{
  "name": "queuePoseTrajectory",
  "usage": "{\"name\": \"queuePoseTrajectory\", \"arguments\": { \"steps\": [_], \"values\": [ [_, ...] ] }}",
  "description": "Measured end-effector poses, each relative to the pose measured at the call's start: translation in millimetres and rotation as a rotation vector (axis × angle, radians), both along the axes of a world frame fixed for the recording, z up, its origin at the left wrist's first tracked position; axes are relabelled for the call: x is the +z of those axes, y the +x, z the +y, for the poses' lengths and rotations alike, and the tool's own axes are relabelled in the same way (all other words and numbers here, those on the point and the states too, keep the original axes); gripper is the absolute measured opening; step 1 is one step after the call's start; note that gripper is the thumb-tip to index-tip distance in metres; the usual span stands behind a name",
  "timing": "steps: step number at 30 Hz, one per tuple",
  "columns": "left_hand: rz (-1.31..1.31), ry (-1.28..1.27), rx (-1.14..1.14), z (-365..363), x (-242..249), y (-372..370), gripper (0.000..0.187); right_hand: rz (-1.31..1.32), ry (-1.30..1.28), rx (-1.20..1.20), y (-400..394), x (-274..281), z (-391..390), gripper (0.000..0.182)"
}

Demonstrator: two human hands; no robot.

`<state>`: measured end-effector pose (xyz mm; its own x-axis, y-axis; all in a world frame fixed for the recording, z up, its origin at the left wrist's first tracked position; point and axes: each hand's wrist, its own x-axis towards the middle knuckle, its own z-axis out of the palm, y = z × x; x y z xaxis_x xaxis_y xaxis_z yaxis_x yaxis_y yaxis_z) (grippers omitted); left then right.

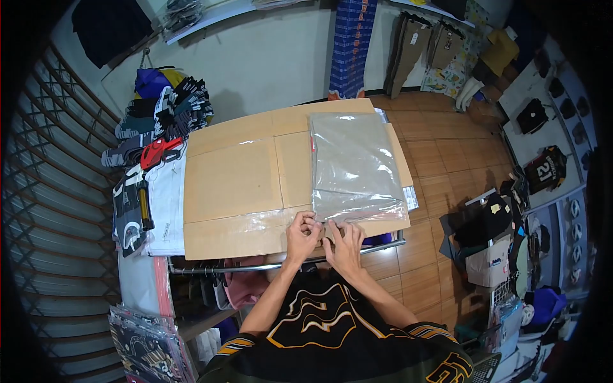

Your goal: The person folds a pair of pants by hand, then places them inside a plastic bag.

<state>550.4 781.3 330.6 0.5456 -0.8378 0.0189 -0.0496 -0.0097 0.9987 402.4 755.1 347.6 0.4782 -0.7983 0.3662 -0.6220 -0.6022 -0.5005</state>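
Observation:
A folded khaki garment (357, 163) lies inside a clear plastic bag (373, 210) at the right part of a cardboard sheet (233, 172). Both of my hands are at the bag's near edge, close together. My left hand (302, 237) has its fingers curled in a pinch at the edge of the plastic. Just to its right, my right hand (345, 246) is also bent inward, thumb and fingers closing on the same edge. The exact bit of plastic between the fingertips is too small to make out.
White folded cloth (167, 220), a red hanger-like item (159, 153) and piled socks (185, 108) sit left of the cardboard. A metal rail (255, 268) with hung clothes runs below its near edge. Packed garments (150, 341) stand lower left; tiled floor (434, 185) lies right.

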Motion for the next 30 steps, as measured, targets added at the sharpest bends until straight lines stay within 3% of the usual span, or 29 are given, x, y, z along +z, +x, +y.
{"name": "queuePoseTrajectory", "arguments": {
  "steps": [8, 20, 25, 30],
  "values": [
    [0.029, 0.035, -0.056, 1.0, 2.8, 3.2, 0.025, 0.033, -0.027, 0.099, 4.4, 4.6, -2.9, 0.052],
    [-0.002, -0.012, -0.054, 0.1, 4.1, 6.2, 0.02, 0.146, -0.095, 0.076, 16.5, 6.0, -22.8, 0.05],
    [0.072, 0.004, -0.056, 0.0, 2.4, 5.5, 0.02, 0.202, 0.019, -0.02, 20.1, -2.2, -25.8, 0.041],
    [0.114, 0.037, -0.061, 0.5, 5.8, 5.3, 0.021, 0.165, -0.069, -0.017, 20.4, -0.4, -28.4, 0.038]
  ]
}}
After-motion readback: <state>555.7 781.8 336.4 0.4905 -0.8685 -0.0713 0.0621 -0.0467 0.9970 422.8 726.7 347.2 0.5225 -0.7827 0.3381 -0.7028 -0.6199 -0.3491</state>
